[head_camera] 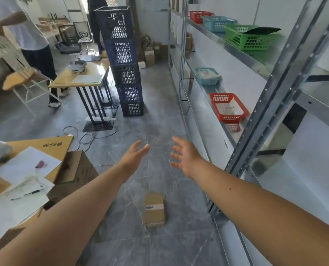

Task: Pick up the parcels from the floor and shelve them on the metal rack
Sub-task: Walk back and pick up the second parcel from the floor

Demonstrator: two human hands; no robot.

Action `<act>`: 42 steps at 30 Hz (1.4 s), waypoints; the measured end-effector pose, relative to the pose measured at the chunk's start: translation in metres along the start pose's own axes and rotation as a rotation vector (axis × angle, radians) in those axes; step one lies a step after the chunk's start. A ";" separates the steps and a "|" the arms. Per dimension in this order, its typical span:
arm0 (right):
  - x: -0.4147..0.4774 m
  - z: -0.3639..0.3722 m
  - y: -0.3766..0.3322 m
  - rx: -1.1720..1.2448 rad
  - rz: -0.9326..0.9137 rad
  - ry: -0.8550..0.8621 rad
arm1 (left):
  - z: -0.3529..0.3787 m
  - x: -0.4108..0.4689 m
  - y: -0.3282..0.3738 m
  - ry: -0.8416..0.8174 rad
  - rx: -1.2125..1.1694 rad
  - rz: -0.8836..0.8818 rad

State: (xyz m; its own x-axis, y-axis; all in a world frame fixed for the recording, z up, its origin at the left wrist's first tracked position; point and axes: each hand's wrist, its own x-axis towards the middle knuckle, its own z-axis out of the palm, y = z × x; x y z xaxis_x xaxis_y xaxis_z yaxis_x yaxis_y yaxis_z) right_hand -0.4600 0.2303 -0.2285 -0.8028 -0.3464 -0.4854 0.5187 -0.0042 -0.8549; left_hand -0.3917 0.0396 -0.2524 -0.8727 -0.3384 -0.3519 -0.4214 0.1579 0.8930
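A: How were our hands at that moment?

B: Both were empty. Our left hand point(135, 153) had its palm turned inward and its fingers loosely spread, and our right hand point(183, 156) faced it with fingers splayed. They hung well apart from each other, above the grey floor point(121, 237).

A: And the parcel?

B: We saw one small cardboard parcel point(154, 210) lying flat on the floor below and between our forearms, a white label strip across its top. Neither hand touched it.

A: What stood to our right?

B: The metal rack point(275, 83) ran along that side. We counted a red basket point(229, 107) on the lower shelf with a white packet inside, a pale blue basket point(207, 76) farther along, and a green basket point(250, 37) on the upper shelf with a dark flat thing lying over its rim.

A: And to our left?

B: A desk point(62, 143) with loose papers and a pen, a brown carton point(77, 169) just beside it. Farther off stood a tall stack of dark crates point(123, 60), and two people well beyond that.
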 end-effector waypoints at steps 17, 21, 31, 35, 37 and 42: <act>0.112 0.008 0.014 0.018 0.157 -0.005 | -0.008 0.095 -0.035 -0.016 -0.014 -0.166; 0.138 -0.001 0.020 0.008 0.216 -0.014 | -0.003 0.113 -0.043 0.009 -0.037 -0.219; 0.187 0.000 0.015 0.002 0.302 -0.064 | 0.015 0.153 -0.050 0.084 -0.086 -0.270; 0.201 -0.001 0.016 -0.014 0.311 -0.064 | 0.020 0.166 -0.051 0.074 -0.103 -0.290; 0.210 -0.002 0.020 -0.006 0.314 -0.053 | 0.021 0.174 -0.054 0.058 -0.087 -0.305; 0.228 -0.006 0.041 0.008 0.347 -0.014 | 0.023 0.197 -0.066 0.014 -0.074 -0.333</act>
State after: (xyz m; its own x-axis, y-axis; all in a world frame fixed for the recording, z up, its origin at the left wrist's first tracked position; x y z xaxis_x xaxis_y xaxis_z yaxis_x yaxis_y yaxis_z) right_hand -0.6230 0.1565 -0.3750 -0.5743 -0.3408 -0.7443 0.7623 0.1089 -0.6381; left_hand -0.5415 -0.0166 -0.3875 -0.6868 -0.3727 -0.6240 -0.6630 -0.0307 0.7480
